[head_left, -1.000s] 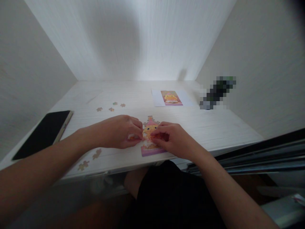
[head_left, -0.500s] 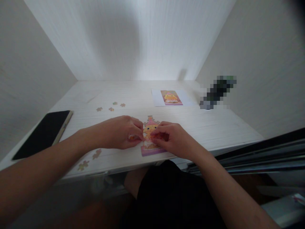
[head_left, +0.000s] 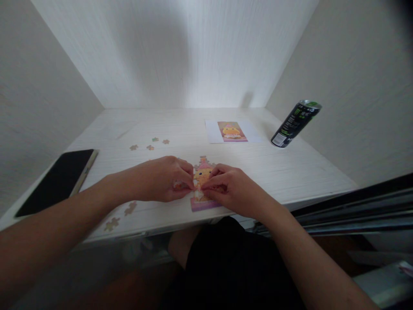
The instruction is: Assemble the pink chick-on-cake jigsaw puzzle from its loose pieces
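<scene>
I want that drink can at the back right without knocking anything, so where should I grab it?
Wrap the can around the middle of its round body, coming from the front left. It stands apart from the picture sheet, while the wall is close behind and to its right.

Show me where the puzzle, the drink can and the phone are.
puzzle (head_left: 202,168): head view, on its pink top edge.
drink can (head_left: 294,123): head view, middle of its black side.
phone (head_left: 56,181): head view, middle of its dark screen.

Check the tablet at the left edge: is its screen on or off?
Off. The tablet lies flat on the white table, its screen uniformly black with no glow.
</scene>
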